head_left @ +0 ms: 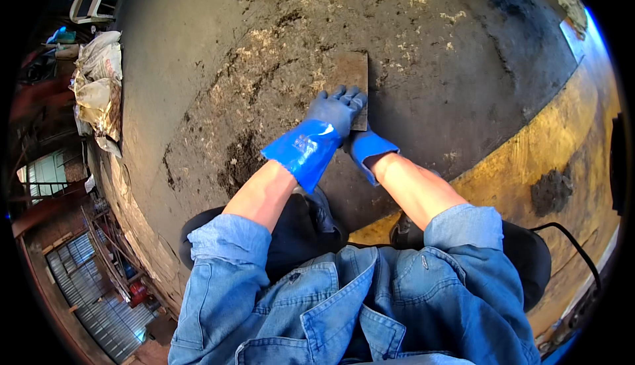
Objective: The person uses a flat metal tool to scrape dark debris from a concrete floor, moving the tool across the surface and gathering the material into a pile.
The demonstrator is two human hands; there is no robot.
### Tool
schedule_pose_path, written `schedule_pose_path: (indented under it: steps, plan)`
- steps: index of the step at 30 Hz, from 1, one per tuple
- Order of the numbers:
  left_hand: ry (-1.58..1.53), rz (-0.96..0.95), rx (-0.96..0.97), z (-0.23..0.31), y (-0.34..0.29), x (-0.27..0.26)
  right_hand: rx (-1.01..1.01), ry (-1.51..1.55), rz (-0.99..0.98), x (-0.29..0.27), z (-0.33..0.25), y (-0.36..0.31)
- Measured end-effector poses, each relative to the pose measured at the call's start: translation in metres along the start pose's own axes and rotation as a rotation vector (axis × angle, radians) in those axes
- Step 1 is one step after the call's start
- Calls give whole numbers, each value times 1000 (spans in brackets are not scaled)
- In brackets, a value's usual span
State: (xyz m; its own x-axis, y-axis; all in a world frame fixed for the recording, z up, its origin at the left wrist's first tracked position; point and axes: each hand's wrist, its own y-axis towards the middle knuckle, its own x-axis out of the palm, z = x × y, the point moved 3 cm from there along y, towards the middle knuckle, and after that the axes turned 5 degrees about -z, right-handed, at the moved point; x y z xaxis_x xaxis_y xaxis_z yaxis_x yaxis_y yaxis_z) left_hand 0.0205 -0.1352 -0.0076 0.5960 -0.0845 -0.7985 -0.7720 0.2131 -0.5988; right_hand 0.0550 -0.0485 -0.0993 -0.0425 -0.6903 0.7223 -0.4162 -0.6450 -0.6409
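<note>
Under the fingers of the left hand, which are lying spread and flat rather than curled, a rusty brown metal plate is resting on the grimy concrete floor. The left hand, in a blue rubber glove, is pressing down on the near end of the plate, not gripping it. Just beside and partly beneath it, the right hand is reaching in toward the plate's near edge; its fingers are hidden by the left glove, so how far they are closed, and whether they are touching the plate, cannot be told.

Beyond the fingertips the plate is stretching away from the person, flat on the floor, with crusty pale debris scattered to the left of the fingers and dark stains closer in. Judging by its look, the plate is stiff and fairly heavy for its size, with a rough, rusted surface that the rubber gloves should be gripping well; its thin edges may be sharp. Lying flush with the floor, it is probably offering hold only at an edge or corner, where the fingers could be working underneath.

Farther to the right of the hands, a yellow painted band is curving across the floor, and a black cable is trailing near the person's right knee.
</note>
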Motion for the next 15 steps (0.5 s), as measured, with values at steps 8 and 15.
schedule_pose_path:
  steps: [8, 15]
  plan:
    - [-106, 27, -32, 13, 20, -5, -48, -67, 86, -16, -17, -6]
    - [-51, -31, -78, 20, 19, 8, -70, 69, 103, -16, -20, 12]
